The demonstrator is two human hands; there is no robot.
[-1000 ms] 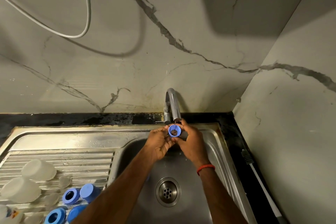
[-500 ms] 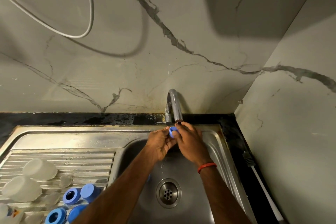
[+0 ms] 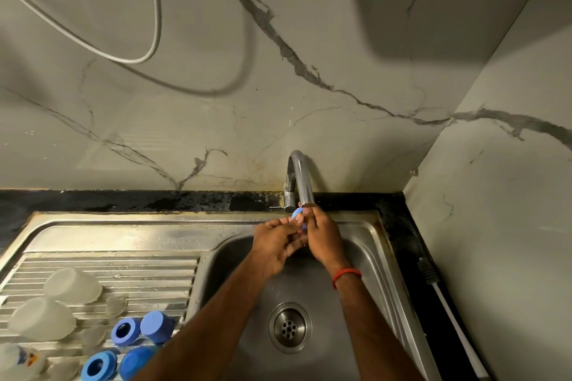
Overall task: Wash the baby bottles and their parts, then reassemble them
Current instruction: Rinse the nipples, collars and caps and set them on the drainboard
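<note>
Left hand [image 3: 275, 241] and right hand [image 3: 322, 238] pressed together, both pinching blue ring [image 3: 296, 213] just below tap [image 3: 301, 179] spout, 12 o'clock of sink [image 3: 368, 260]. Held there, likely, for rinsing. Other blue parts [image 3: 125, 332], clear caps [image 3: 72, 284] draining at 8 o'clock.

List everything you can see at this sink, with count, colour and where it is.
sink: one, steel, centre
drainboard: one, steel, left of sink
tap: one, grey metal, behind sink
drain: one, steel, sink floor
held ring: one, blue, under tap
rings: four, blue, drainboard front
caps: two, frosted clear, drainboard left
bottle: one, clear with print, bottom left, cut off
cable: one, white, looped on wall
rod: one, white, on counter at right
wristband: one, red, right wrist
left hand: pinches held ring
right hand: pinches held ring
</note>
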